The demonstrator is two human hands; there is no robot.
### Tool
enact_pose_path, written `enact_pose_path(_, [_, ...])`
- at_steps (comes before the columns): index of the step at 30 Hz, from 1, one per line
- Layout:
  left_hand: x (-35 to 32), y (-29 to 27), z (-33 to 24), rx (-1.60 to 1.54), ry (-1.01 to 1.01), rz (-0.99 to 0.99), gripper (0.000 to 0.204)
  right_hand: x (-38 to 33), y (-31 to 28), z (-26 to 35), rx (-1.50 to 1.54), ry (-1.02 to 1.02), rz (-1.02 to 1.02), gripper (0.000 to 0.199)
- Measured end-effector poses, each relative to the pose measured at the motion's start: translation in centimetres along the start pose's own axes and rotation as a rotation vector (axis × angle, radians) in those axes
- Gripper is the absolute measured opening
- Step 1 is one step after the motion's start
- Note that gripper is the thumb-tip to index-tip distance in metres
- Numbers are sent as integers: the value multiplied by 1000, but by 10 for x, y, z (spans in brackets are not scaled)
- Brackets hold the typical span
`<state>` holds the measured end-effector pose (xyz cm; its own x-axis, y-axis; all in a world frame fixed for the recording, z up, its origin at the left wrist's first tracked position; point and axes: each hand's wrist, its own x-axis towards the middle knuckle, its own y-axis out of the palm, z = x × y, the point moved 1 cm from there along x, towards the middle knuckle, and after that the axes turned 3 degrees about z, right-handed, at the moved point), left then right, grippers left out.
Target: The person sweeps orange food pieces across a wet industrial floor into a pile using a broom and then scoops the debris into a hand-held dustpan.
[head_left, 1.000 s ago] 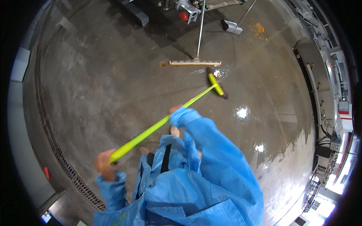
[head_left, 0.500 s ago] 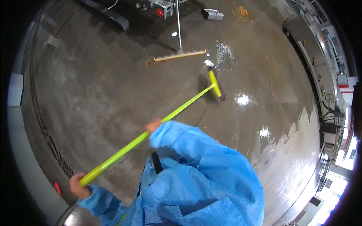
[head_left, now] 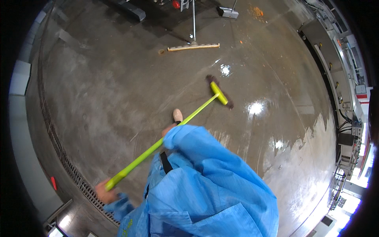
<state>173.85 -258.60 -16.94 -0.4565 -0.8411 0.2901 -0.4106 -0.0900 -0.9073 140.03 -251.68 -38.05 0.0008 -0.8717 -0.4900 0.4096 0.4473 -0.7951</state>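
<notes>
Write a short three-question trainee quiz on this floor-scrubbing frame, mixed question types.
1. True or false: both hands grip the yellow-green handle of the floor brush.
2. Which hand holds the handle's upper end?
A) left hand
B) right hand
C) neither
3. Fill in: the second long-handled tool, a squeegee, rests on the wet concrete floor ____ the brush head, nearer the frame's top.

Key:
1. True
2. A
3. beyond
</notes>
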Motion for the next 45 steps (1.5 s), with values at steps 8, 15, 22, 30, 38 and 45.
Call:
enact_pose_path(8, [-16,42,-161,-1095,-350,321,16,-113,-54,-98,4,226,-211,17])
enact_pose_path(15, [-17,-122,-65,-611,-448,-619,23,-113,-26,76,362,-134,-102,20])
enact_pose_path(22, [-55,-117,-176,-521,-225,-662,20,-171,-19,32,389,-315,73,16])
enact_pose_path(30, [-84,58,-406,-869,-312,-81,18,-239,-57,-240,-137,143,-57,19])
enact_pose_path(38, [-41,32,-520,-1055,415,-341,19,-333,-75,-321,144,166,-622,13])
enact_pose_path(45, [46,-10,-594,-1755,466,512,20,-421,-38,-254,529,338,-990,19])
